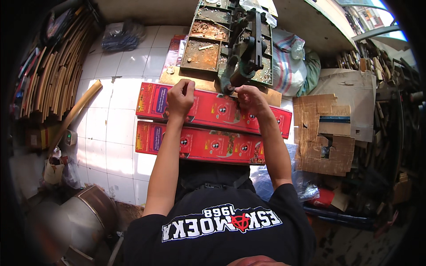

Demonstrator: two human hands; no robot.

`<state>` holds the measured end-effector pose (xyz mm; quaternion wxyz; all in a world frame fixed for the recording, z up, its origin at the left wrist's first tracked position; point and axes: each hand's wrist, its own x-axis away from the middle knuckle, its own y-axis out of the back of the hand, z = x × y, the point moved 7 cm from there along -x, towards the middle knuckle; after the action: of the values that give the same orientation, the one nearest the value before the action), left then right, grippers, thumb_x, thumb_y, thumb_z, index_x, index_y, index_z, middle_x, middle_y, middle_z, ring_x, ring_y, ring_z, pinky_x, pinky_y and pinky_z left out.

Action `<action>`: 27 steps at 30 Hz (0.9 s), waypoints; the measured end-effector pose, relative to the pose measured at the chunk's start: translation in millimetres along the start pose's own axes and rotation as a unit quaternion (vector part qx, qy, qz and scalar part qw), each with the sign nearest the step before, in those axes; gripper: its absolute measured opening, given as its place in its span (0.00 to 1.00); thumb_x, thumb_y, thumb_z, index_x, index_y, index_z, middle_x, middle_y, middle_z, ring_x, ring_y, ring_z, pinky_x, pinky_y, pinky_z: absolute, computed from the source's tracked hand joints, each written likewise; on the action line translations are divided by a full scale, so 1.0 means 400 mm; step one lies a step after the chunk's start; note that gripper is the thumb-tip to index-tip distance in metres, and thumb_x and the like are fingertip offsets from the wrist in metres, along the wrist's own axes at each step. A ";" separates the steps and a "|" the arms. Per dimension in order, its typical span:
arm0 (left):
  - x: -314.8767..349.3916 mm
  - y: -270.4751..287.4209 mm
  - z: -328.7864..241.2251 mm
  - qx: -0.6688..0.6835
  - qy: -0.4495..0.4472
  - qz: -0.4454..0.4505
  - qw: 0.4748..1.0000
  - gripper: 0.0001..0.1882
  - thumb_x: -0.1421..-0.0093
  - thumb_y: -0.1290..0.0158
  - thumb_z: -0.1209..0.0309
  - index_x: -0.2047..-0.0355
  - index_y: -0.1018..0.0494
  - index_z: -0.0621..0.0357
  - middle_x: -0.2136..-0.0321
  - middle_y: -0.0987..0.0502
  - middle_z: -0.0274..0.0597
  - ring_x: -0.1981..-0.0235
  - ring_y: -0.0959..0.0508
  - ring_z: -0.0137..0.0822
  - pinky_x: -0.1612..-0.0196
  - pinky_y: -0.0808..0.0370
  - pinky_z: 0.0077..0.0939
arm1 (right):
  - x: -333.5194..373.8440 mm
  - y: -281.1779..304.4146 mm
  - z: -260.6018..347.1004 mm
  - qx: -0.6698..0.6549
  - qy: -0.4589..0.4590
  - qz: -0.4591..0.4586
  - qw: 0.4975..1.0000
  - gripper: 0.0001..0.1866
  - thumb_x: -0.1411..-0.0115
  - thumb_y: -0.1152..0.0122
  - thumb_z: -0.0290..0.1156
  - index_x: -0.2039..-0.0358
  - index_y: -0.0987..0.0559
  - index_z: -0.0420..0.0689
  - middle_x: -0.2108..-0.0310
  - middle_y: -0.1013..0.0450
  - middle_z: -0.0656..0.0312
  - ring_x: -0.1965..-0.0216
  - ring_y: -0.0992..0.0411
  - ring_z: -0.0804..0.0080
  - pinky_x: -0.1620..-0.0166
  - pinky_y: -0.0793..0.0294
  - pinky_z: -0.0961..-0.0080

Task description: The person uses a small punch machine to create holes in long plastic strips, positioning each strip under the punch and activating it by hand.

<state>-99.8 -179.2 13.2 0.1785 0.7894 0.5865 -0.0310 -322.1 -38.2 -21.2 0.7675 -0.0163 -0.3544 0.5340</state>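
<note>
Two long red printed cardboard boxes lie side by side on the floor in front of me, the far box (213, 108) and the near box (199, 144). My left hand (180, 98) rests on the far box near its left half, fingers curled against its top. My right hand (250, 98) is at the far box's back edge, fingertips pinched on something small that I cannot make out, right below a dark green metal hand press (244, 48). The press stands on a wooden board (195, 82).
A rusty compartment tray (206, 40) of small metal parts sits behind the press. Cut cardboard pieces (324, 133) lie at right, a striped sack (286, 60) behind them. Wooden strips (57, 75) lean at left. White tiled floor (111, 128) lies to the left; a metal drum (88, 213) stands at lower left.
</note>
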 end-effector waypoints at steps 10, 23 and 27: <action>0.001 0.004 0.006 0.002 -0.004 -0.007 1.000 0.10 0.38 0.44 0.68 0.72 0.24 0.63 0.84 0.26 0.42 0.83 0.26 0.32 0.77 0.31 0.29 | 0.012 -0.013 0.034 0.096 0.075 -0.087 0.989 0.08 0.43 0.36 0.30 0.75 0.26 0.46 0.85 0.37 0.74 0.88 0.46 0.87 0.85 0.52 0.84; -0.002 0.004 -0.002 0.000 0.004 0.000 1.000 0.11 0.38 0.44 0.67 0.73 0.24 0.62 0.85 0.26 0.43 0.83 0.26 0.34 0.77 0.32 0.30 | 0.023 -0.054 0.078 0.295 0.159 -0.183 0.924 0.08 0.43 0.36 0.31 0.73 0.22 0.40 0.83 0.33 0.70 0.83 0.40 0.85 0.78 0.43 0.80; -0.001 0.012 0.004 -0.003 0.013 0.001 1.000 0.11 0.39 0.44 0.66 0.73 0.23 0.62 0.83 0.24 0.44 0.81 0.23 0.37 0.75 0.29 0.31 | 0.019 -0.057 0.082 0.406 0.224 -0.238 0.853 0.13 0.46 0.34 0.33 0.70 0.20 0.35 0.81 0.27 0.64 0.78 0.33 0.81 0.72 0.33 0.75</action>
<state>-95.1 -181.0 13.1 0.1733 0.7896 0.5883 -0.0194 -320.7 -53.2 16.6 0.8683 0.2624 0.0826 0.4128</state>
